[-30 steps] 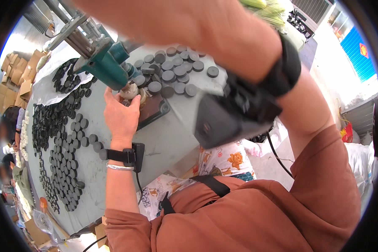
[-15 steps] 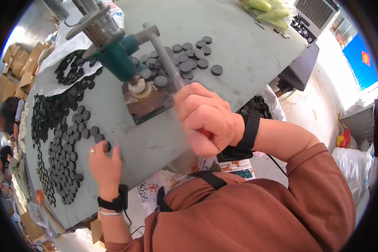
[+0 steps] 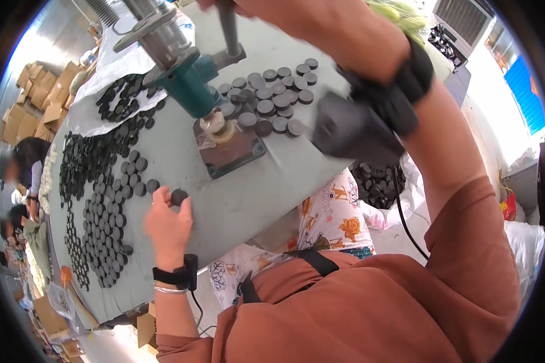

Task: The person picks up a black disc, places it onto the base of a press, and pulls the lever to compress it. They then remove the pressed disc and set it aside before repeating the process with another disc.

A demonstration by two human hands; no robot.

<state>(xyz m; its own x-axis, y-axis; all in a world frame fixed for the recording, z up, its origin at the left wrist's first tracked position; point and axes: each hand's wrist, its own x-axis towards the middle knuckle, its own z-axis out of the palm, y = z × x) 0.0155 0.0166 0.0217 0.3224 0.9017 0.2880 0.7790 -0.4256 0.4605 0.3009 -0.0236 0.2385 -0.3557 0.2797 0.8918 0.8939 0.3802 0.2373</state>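
Note:
In my left hand [image 3: 168, 225], thumb and forefinger close on a round black disc [image 3: 179, 196] just over the table. A similar disc lies beside the fingertips, at the edge of a spread of several more dark discs [image 3: 106, 224]. At the top edge, my right hand [image 3: 254, 7] grips the lever [image 3: 228, 30] of a green hand press [image 3: 191, 85]; the fingers are partly cut off by the frame. Below the press ram, pale round die pieces [image 3: 218, 130] sit on a brown base plate [image 3: 233, 158]. Whether a disc lies between them I cannot tell.
Right of the press lie several loose dark discs [image 3: 278, 100]. Black rings [image 3: 91, 157] are heaped at the far left beside a white sheet [image 3: 103, 78]. A bag of black parts [image 3: 375, 181] stands below the table's right edge. People [image 3: 27, 163] work at the left.
My right hand has swung the press lever up and away, toward the top edge. The left hand keeps its disc near the same spot; the whole view has shifted slightly.

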